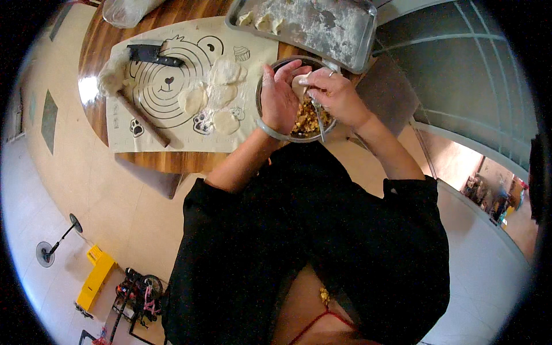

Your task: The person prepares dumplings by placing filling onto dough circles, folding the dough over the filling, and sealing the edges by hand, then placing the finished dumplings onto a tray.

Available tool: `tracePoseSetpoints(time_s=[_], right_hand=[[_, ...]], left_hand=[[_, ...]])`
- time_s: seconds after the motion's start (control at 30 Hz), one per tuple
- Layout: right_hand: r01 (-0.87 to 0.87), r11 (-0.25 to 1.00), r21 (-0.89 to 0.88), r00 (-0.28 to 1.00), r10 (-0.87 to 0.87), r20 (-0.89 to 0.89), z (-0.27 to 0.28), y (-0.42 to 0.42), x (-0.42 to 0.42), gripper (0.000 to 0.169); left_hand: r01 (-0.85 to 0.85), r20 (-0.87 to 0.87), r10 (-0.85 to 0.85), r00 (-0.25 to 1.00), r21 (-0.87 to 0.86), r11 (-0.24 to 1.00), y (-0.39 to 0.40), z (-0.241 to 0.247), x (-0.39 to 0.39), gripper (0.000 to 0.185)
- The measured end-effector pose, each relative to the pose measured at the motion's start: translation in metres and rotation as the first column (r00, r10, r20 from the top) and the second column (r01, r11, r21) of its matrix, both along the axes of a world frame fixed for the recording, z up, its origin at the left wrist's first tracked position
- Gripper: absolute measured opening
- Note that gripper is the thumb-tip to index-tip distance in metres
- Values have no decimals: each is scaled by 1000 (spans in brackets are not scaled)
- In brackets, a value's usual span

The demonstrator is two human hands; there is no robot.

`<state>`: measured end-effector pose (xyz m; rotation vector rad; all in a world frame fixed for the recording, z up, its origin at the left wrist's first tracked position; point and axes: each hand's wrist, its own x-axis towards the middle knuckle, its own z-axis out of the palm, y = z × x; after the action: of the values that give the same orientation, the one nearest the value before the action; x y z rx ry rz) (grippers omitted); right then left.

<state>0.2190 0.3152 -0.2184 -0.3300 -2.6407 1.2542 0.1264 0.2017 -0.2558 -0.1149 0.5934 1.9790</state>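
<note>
Over a round metal bowl [258, 97] of chopped filling [307, 120], my right hand [334, 92] pinches the edge of a dough wrapper [299, 88]. My left hand [280, 101], palm up with its fingers spread, is beside the wrapper; whether it grips the wrapper cannot be told. A metal spoon [320, 120] stands in the filling below my right hand. Several flat dough rounds [226, 122] lie on a floured mat [181, 138] to the left. Folded dumplings [263, 22] sit at the left end of a floured metal tray [319, 26].
On the mat's left part are a black cleaver [151, 55], a lump of dough [113, 73] and a wooden rolling pin [144, 118]. A plastic bag [123, 12] lies at the back of the wooden table [92, 116]. Stools stand partly under the table.
</note>
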Motion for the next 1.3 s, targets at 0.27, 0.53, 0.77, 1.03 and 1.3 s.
tracePoseSetpoints(time_s=[0.27, 0.53, 0.77, 1.03, 1.3], right_hand=[[131, 986, -106, 991, -130, 10, -10, 25, -23, 18], [337, 941, 37, 940, -335, -65, -86, 96, -93, 20], [320, 936, 145, 947, -322, -5, -154, 122, -126, 19], [346, 923, 170, 938, -347, -23, -176, 129, -133, 21], [250, 955, 162, 968, -253, -2, -174, 124, -133, 20]], left_hand=[[-14, -20, 11, 1000, -111, 994, 16, -8, -20, 64], [-134, -86, 117, 989, -225, 965, -32, -31, -44, 56], [-287, -132, 257, 957, -323, 902, -96, -53, -51, 52], [-301, -84, 290, 953, -352, 887, -119, -62, -47, 43], [-287, -82, 276, 957, -379, 880, -125, -73, -42, 37]])
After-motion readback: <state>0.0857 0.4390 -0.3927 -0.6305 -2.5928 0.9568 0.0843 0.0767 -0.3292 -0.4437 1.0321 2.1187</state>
